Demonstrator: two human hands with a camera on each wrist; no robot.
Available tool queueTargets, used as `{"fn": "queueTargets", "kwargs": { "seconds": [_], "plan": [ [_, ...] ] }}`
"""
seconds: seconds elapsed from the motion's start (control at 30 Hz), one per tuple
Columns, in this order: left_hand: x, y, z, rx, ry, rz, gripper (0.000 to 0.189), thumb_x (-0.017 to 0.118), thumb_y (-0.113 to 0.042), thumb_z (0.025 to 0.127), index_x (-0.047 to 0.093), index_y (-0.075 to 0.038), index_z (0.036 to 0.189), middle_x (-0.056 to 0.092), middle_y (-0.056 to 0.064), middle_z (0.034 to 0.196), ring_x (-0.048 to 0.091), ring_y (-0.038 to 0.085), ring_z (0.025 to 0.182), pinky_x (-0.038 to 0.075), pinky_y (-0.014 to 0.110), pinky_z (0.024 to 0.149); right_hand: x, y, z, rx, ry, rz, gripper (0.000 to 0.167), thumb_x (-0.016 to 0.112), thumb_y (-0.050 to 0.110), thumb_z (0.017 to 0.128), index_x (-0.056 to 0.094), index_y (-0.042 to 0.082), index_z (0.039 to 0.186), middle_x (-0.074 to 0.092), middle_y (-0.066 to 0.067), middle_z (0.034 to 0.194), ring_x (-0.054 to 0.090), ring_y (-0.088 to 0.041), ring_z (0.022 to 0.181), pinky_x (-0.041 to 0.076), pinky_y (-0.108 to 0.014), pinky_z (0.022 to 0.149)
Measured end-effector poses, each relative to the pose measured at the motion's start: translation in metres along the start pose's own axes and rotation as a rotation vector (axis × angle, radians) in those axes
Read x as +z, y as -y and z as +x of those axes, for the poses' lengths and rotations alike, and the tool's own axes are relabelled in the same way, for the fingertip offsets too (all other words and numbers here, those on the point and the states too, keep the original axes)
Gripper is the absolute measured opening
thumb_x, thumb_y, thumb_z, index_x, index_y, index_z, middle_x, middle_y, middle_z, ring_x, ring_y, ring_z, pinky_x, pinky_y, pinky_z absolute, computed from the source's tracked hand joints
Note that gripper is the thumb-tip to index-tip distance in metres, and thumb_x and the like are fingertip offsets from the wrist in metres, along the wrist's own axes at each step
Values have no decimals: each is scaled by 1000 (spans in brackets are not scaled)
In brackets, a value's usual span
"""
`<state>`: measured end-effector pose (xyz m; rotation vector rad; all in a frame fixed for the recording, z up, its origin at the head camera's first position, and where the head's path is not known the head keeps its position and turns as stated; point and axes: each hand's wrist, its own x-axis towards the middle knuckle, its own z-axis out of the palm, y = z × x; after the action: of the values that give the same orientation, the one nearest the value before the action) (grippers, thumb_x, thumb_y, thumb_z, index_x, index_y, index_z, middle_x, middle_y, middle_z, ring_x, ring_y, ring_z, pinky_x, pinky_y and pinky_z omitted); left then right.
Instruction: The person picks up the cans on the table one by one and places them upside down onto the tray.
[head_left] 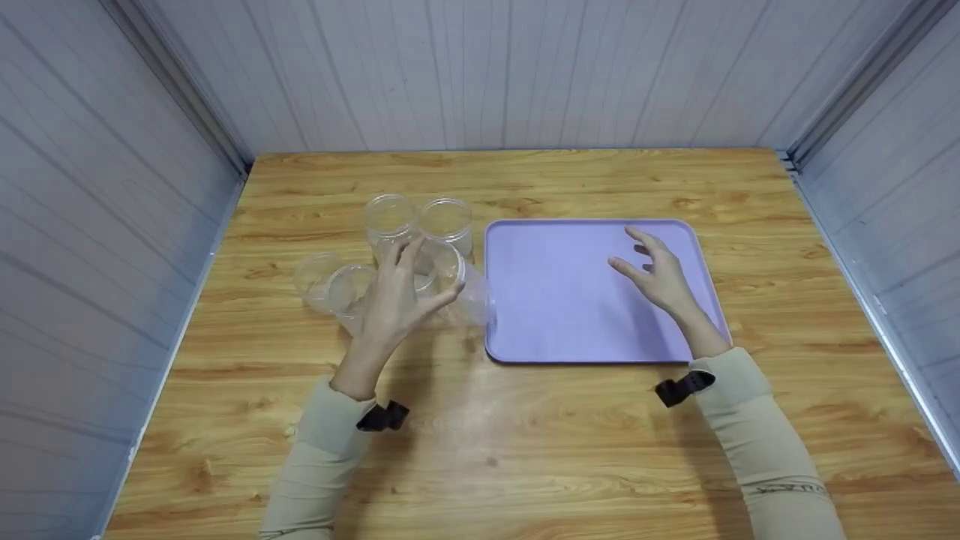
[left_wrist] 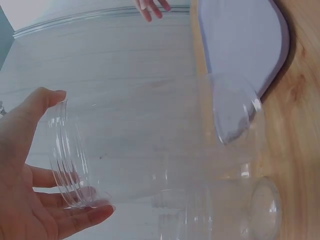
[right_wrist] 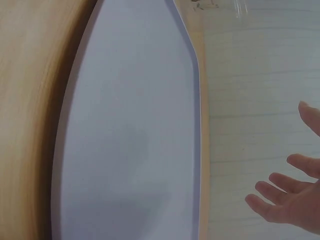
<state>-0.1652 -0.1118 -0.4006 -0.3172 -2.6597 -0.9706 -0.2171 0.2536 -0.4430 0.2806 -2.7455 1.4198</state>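
Observation:
My left hand (head_left: 390, 306) grips a clear plastic jar (left_wrist: 145, 135) by its threaded rim, thumb on one side and fingers on the other. Tilted on its side above the table, the jar has its base toward the tray's left edge in the head view. Several more clear jars stand around and beneath that hand, among them one jar (head_left: 446, 219) at the back and another (head_left: 351, 289) to the left. Over the right part of a lilac tray (head_left: 570, 300), my right hand (head_left: 661, 279) hovers with fingers spread and nothing in them.
A wood-grain table (head_left: 517, 450) carries the jars on the left and the tray on the right. Pale panelled walls (head_left: 480, 75) enclose its back and both sides. Dark cameras sit at both wrists, below the light sleeves.

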Motion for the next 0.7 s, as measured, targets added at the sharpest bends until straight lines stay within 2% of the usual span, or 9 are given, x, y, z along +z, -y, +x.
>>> {"fn": "queueTargets", "kwargs": {
  "seconds": [0.2, 0.4, 0.47, 0.57, 0.7],
  "plan": [
    [11, 2, -4, 7, -77, -54, 79, 67, -50, 70, 44, 0, 127, 44, 17, 123, 44, 28, 109, 40, 41, 89, 6, 1, -5, 1, 10, 71, 63, 59, 30, 85, 34, 1, 134, 33, -18, 136, 35, -38, 119, 33, -53, 92],
    [22, 3, -5, 0, -154, -145, 76, 68, -46, 70, 45, 2, 124, 49, 16, 111, 50, 26, 92, 48, 34, 72, 9, 23, -15, -2, 39, 179, 56, 57, 16, 87, 32, -6, 132, 31, -24, 135, 34, -41, 119, 31, -55, 93],
    [25, 3, -5, -2, -169, -193, 74, 69, -44, 71, 45, 2, 124, 50, 16, 109, 51, 28, 90, 50, 33, 68, 11, 30, -18, -4, 40, 206, 55, 56, 12, 87, 31, -7, 132, 31, -25, 134, 34, -42, 118, 31, -55, 93],
    [30, 4, -5, -15, -184, -251, 73, 68, -42, 72, 44, 2, 125, 50, 16, 108, 53, 27, 90, 51, 31, 65, 14, 30, -18, -2, 34, 252, 54, 56, 11, 87, 32, -7, 132, 34, -24, 133, 36, -41, 117, 33, -52, 93],
    [38, 5, -6, -38, -187, -330, 71, 67, -39, 74, 42, 2, 126, 50, 18, 109, 51, 26, 95, 51, 30, 67, 21, 16, -16, -17, 43, 303, 53, 56, 12, 87, 34, -6, 131, 36, -23, 131, 38, -39, 116, 36, -47, 93]
  ]
}}
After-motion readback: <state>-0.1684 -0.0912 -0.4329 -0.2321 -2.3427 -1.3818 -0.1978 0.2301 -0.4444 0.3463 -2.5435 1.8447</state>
